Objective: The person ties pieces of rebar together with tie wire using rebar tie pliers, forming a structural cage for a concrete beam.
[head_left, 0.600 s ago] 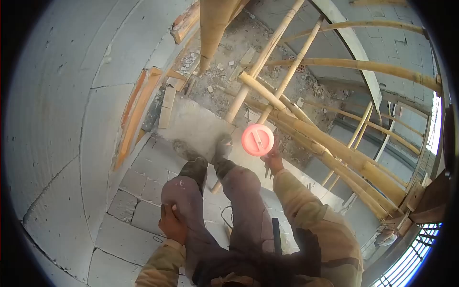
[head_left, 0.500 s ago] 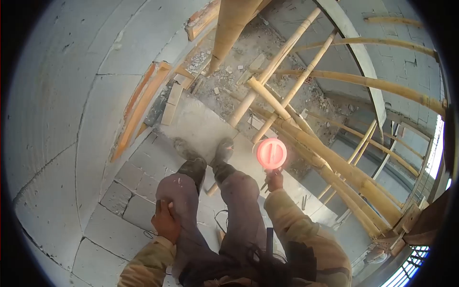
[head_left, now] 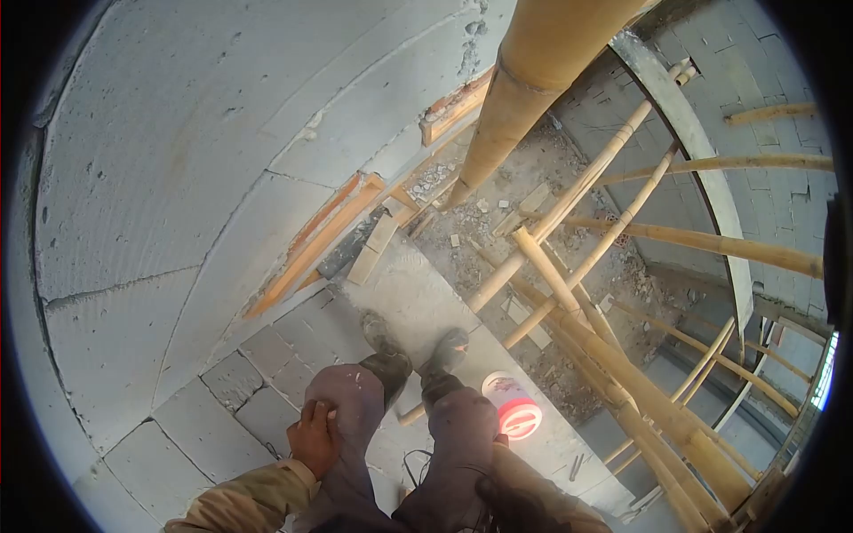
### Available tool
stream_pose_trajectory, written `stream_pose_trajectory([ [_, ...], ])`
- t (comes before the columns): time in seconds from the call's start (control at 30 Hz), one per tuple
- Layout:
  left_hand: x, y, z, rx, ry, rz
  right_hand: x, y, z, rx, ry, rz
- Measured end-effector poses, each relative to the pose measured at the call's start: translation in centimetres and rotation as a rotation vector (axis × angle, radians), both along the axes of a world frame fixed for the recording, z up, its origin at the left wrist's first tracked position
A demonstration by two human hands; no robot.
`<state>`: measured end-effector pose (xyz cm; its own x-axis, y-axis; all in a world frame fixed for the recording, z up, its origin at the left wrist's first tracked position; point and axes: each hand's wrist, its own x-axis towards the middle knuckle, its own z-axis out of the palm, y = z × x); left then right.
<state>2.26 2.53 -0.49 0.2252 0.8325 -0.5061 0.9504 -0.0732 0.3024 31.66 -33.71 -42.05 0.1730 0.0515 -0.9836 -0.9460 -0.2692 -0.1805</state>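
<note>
My left hand (head_left: 314, 437) rests on my left knee, its fingers bent over the trouser cloth. A pale container with a pink-red round lid (head_left: 519, 418) stands on the concrete ledge beside my right knee. Only a small part of my right hand (head_left: 502, 439) shows, at the lid's near edge; my sleeve and leg hide the rest. Whether those fingers touch or hold the lid cannot be made out. My boots (head_left: 388, 350) are on the blocks and ledge.
A grey block wall (head_left: 160, 178) rises at the left, with an orange-edged frame (head_left: 324, 240). A thick bamboo pole (head_left: 524, 80) stands ahead. More bamboo poles (head_left: 640, 364) cross at the right, above a rubble-strewn floor (head_left: 569, 355). Two thin rods (head_left: 576, 467) lie on the ledge (head_left: 418, 284).
The view has shifted. The lid, seen above my right hand before, now shows lower with its pale container beneath it. My right hand is mostly hidden now. My left hand remains on the knee.
</note>
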Motion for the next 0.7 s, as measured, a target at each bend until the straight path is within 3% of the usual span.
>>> stream_pose_trajectory([
  [0.2, 0.7, 1.2, 0.8, -0.036, -0.061, 0.061, -0.6, 8.9, 7.7, -0.357, -0.205, 0.538],
  [0.3, 1.6, 2.3, 1.4, -0.027, -0.153, 0.118, 4.4, 1.6, 15.8, -0.592, -0.382, 0.756],
  [0.37, 1.7, 2.4, 1.2, -0.039, -0.098, 0.092, 7.4, -0.3, 21.2, -0.736, -0.525, 0.851],
  [0.5, 1.5, 1.9, 0.3, -0.037, -0.13, 0.125, 5.6, 7.3, 30.6, -1.019, -0.733, 0.927],
  [0.6, 2.6, 2.6, 2.3, -0.047, -0.306, 0.071, 8.7, 14.9, 41.4, -0.456, -1.11, 1.229],
  [0.67, 5.2, 4.0, 9.4, -0.082, -0.38, 0.046, 8.9, 20.4, 48.3, -0.086, -1.323, 1.066],
  [0.7, 6.8, 4.9, 13.3, -0.136, -0.461, 0.07, 9.5, 22.6, 51.9, 0.042, -1.257, 1.216],
])
